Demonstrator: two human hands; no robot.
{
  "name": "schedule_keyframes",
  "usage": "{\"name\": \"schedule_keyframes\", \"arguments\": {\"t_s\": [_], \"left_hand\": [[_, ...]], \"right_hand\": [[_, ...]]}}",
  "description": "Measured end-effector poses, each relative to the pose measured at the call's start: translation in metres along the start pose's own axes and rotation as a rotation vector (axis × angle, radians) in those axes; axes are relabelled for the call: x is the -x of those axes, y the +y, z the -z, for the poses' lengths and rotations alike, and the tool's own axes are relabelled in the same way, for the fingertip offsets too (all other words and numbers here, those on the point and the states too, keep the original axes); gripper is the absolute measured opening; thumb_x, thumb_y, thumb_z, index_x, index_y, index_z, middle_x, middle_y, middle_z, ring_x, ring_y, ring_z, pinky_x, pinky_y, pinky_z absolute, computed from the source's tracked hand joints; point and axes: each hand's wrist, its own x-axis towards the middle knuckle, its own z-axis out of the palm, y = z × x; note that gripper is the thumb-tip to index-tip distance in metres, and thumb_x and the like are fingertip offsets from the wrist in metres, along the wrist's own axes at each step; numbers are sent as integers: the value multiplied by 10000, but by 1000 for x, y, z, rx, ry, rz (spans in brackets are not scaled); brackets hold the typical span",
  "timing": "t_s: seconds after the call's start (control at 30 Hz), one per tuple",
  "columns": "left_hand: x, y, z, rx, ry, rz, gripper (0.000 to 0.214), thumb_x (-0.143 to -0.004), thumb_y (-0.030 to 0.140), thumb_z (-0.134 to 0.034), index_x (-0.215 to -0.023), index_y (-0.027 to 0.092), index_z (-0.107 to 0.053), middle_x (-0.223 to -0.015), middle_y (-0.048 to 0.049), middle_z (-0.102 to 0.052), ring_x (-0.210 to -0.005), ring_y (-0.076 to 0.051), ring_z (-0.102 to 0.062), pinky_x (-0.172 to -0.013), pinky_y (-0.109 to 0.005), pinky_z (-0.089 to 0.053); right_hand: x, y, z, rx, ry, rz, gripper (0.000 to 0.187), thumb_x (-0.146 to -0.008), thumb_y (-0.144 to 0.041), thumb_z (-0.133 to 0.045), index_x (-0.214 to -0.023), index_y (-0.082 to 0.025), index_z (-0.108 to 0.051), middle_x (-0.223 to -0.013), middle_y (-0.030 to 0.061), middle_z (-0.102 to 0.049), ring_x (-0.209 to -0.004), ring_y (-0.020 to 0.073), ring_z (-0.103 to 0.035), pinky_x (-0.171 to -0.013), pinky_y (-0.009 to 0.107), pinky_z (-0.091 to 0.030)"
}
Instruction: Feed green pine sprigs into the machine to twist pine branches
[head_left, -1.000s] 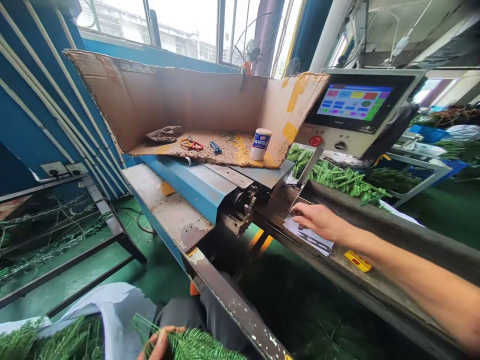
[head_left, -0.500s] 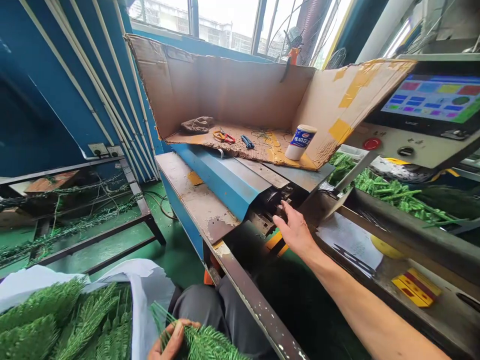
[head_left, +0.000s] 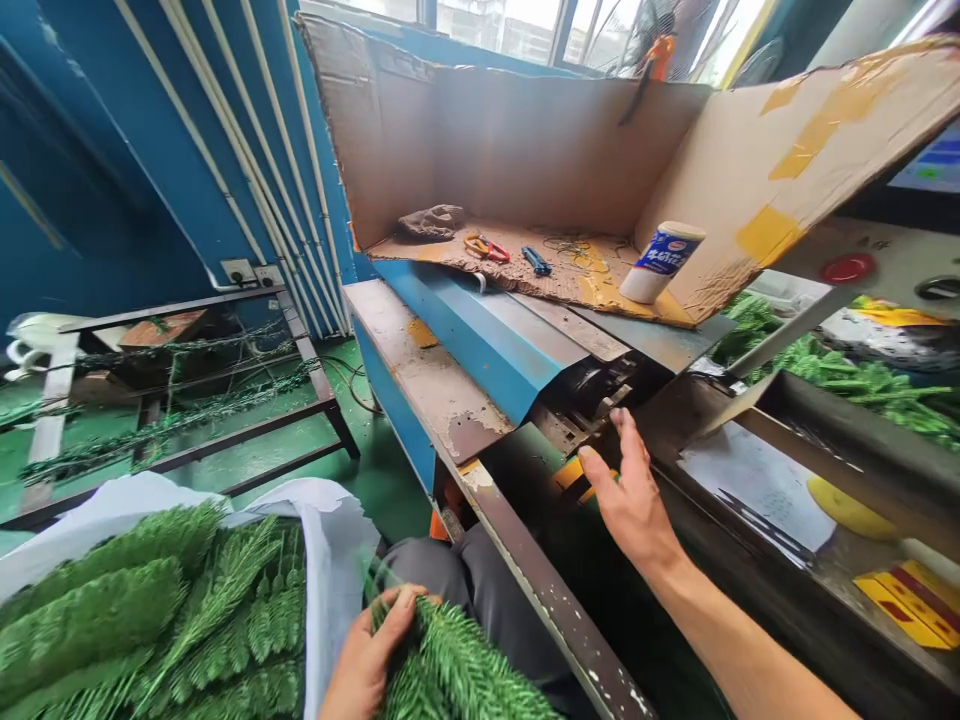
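my left hand (head_left: 367,655) is clamped on an artificial pine branch (head_left: 465,665) — long axis running down-right from the palm — right hand (head_left: 634,500) open, fingers spread, beside the blue machine (head_left: 480,340).

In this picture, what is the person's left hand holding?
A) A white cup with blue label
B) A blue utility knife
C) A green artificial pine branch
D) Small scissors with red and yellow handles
C. The person's left hand closes around a green artificial pine branch with thin plastic needles, low in the view.
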Motion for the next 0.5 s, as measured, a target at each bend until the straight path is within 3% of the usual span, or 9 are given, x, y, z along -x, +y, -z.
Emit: {"name": "schedule_keyframes", "arguments": {"t_s": [0.03,0.13,0.17,0.2,0.3,0.37,0.43,0.5], "left_hand": [[3,2,-5,-27,-34,-5,357,-584,433,-787,-773,145,-693,-697,-65,-714,-660,-199,-650,-616,-277,-496],[9,5,-25,-75,-139,-32,302,-703,400,-710,-816,120,-690,-686,-65,-701,-586,-138,-610,-590,-237,-468],[10,5,-32,-64,-149,-48,299,-725,385,-694,-852,114,-688,-685,-66,-700,-571,-128,-601,-585,-231,-463],[11,5,-39,-49,-149,-69,301,-736,367,-685,-893,110,-684,-686,-68,-700,-561,-122,-596,-577,-226,-460],[15,8,-53,12,-148,-81,378,-729,319,-692,-1048,122,-642,-760,-89,-717,-584,-141,-618,-565,-237,-470],[19,12,-57,16,-160,-65,421,-707,306,-712,-1085,141,-627,-919,-116,-717,-642,-168,-645,-574,-257,-489],[24,16,-54,-24,-139,-52,428,-675,325,-738,-1058,160,-643,-1061,-121,-685,-658,-180,-656,-543,-263,-494],[27,17,-45,-74,-93,-42,426,-628,363,-770,-990,163,-668,-1023,-109,-694,-614,-179,-654,-496,-257,-485]], "right_hand": [[17,-11,-3,-40,-132,-2,787,-866,-622,-433,-1469,-208,-144,-1490,73,-180,-1368,240,-134,-1133,460,-101],[66,-40,-14,-294,-786,-6,671,-904,-600,-377,-1453,-246,-225,-1451,62,-293,-1333,243,-253,-1117,447,-196],[78,-46,-18,-363,-936,-2,656,-908,-589,-381,-1450,-246,-242,-1444,62,-308,-1329,246,-263,-1116,439,-206],[87,-50,-21,-414,-1004,-3,646,-912,-571,-395,-1448,-241,-251,-1442,63,-310,-1329,249,-262,-1117,434,-207],[101,-54,-27,-485,-919,-66,621,-908,-486,-474,-1438,-229,-276,-1434,66,-327,-1311,249,-300,-1108,423,-246],[96,-49,-20,-482,-849,-95,590,-908,-423,-497,-1426,-223,-299,-1412,68,-367,-1272,240,-369,-1074,403,-321],[81,-39,-2,-374,-776,-31,575,-903,-391,-500,-1417,-212,-316,-1395,72,-392,-1251,237,-398,-1053,392,-355],[56,-25,28,-118,-638,79,569,-894,-393,-489,-1406,-202,-330,-1351,79,-448,-1229,247,-426,-1029,404,-380]]}}
